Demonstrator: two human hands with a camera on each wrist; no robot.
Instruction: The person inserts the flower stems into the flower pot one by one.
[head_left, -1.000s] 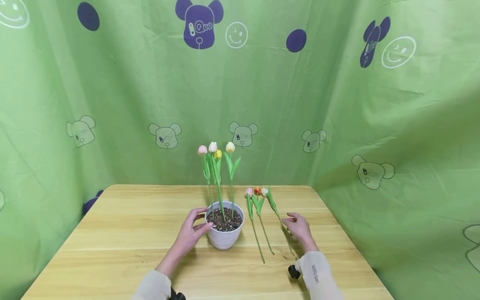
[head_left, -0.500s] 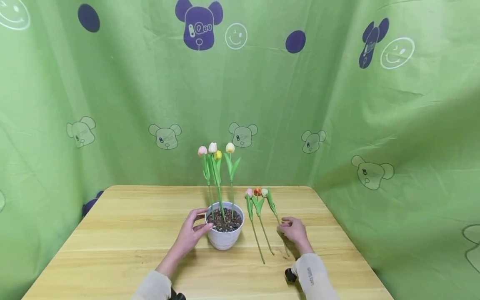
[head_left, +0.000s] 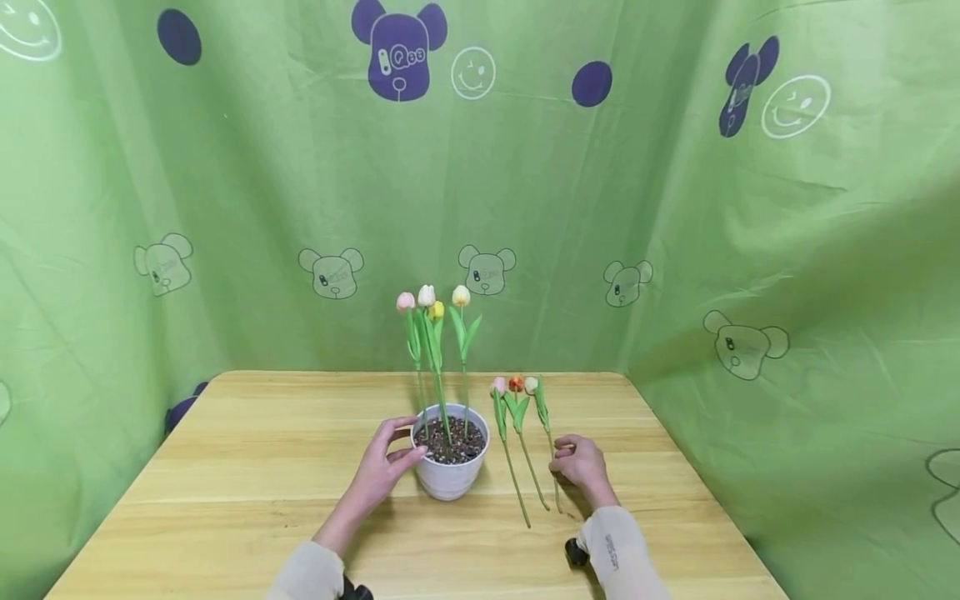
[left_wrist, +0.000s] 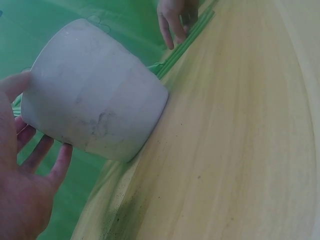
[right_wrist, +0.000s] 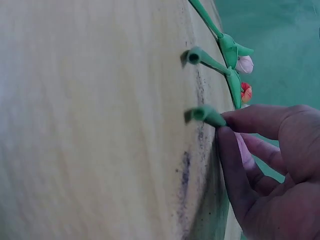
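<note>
A white flowerpot [head_left: 448, 482] filled with dark soil stands on the table, and several artificial tulips rise upright from it: pink, white, yellow and cream. My left hand [head_left: 382, 462] holds the pot's left side, thumb and fingers spread around its rim; the left wrist view shows the fingertips against the pot wall [left_wrist: 95, 95]. To the right of the pot, a pink tulip [head_left: 498, 387], a red tulip [head_left: 516, 384] and a white tulip [head_left: 532, 385] lie side by side. My right hand [head_left: 581, 465] pinches the white tulip's stem [right_wrist: 212, 118] between thumb and forefinger.
The wooden table [head_left: 247, 467] has a rounded far edge. Green printed curtain [head_left: 480, 183] hangs behind it and on both sides. Small dark specks mark the tabletop near the stem ends.
My right hand has moved left along the table, and the white tulip's lower stem has swung left with it, closer to the red tulip. The left hand stays on the flowerpot.
</note>
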